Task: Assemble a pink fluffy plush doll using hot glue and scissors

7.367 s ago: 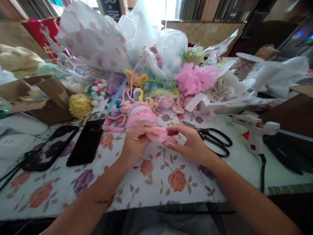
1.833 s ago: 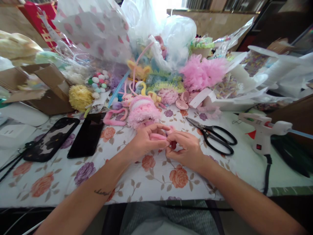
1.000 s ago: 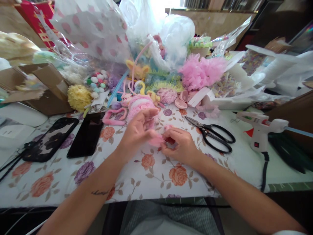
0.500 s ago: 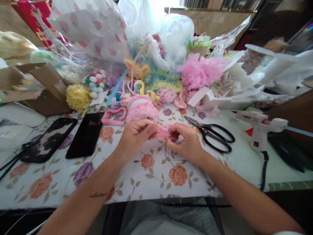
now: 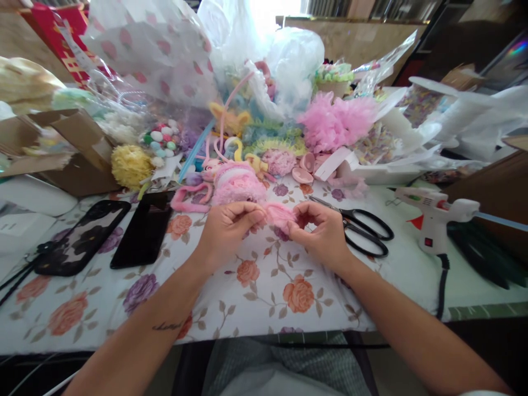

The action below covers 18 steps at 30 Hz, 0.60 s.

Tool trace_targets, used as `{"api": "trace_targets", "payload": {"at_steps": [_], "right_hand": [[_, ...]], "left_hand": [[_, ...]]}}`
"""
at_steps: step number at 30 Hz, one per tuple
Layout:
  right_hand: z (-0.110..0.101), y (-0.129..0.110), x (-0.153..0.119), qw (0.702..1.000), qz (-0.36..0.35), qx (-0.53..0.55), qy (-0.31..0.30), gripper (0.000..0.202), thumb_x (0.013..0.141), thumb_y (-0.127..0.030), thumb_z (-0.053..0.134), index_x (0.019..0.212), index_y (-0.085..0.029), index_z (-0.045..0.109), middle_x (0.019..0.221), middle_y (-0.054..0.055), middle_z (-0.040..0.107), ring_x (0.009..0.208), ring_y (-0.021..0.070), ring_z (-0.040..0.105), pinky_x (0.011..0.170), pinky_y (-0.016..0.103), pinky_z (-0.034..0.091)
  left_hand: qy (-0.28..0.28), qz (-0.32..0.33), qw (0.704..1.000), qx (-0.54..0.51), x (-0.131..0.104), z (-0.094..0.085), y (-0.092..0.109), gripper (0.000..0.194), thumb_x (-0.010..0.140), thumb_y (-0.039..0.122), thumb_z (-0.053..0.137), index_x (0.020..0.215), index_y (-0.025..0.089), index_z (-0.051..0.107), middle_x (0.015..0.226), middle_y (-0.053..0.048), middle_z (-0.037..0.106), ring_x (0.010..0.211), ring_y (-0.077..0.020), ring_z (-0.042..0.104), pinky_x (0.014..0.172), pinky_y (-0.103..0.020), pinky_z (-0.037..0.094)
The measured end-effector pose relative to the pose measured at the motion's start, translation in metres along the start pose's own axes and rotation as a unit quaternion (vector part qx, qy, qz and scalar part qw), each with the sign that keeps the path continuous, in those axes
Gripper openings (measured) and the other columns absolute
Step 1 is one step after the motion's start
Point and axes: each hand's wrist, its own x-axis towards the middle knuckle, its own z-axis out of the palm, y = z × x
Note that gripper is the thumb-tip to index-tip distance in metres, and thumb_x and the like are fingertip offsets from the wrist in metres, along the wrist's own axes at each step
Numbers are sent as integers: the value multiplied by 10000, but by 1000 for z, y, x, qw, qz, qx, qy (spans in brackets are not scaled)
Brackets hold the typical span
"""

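A small piece of soft pink material (image 5: 280, 214) is stretched between my two hands, above the flowered tablecloth (image 5: 264, 308). My left hand (image 5: 231, 228) pinches its left end between thumb and fingers. At the other end, my right hand (image 5: 319, 231) grips it with thumb and curled fingers. Just behind my left hand sits a fluffy pink ball-like piece (image 5: 239, 187) with a white band. Black-handled scissors (image 5: 367, 234) lie right beside my right hand, their blades partly behind it.
Two phones (image 5: 82, 236) (image 5: 144, 231) lie at the left. A white glue gun (image 5: 437, 214) stands at the right with its cord. Behind are a cardboard box (image 5: 82, 148), a yellow pompom (image 5: 131, 166), pink fluff (image 5: 336, 121) and plastic bags (image 5: 157, 55).
My right hand has moved slightly right, away from my left hand. The pink material between them is spread wider and shows more of its surface.
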Motion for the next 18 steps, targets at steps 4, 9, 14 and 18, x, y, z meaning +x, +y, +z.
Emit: {"api": "trace_targets", "payload": {"at_steps": [4,9,14,18], "right_hand": [[-2,3,1,999,35,34,6,70,691,-192,675,709,-185,608,631,-30,592,575,103,527,552,239,428],[0,2,0,999,22,28,-2,73,677,-162,670,697,-185,603,617,-34,579,562,96,510,542,235,416],[1,2,-1,1000,9,23,-6,80,679,-158,670,691,-187,597,621,-34,579,567,96,506,545,235,415],[0,3,0,997,48,61,-11,78,680,-183,687,700,-185,611,619,-32,586,567,100,521,541,235,420]], "left_hand": [[4,-15,998,-65,1,2,-4,207,859,327,623,740,160,646,623,2,605,520,-88,526,481,-203,418],[7,-4,987,-161,1,4,-8,391,920,417,531,618,186,441,541,45,380,470,-75,418,449,-207,367],[32,19,997,-72,-1,2,-3,444,922,390,524,541,183,428,483,32,395,466,-83,418,450,-210,349],[23,-2,1000,-6,-1,0,0,273,863,341,607,655,176,670,586,-2,614,481,-80,444,425,-205,325]]}}
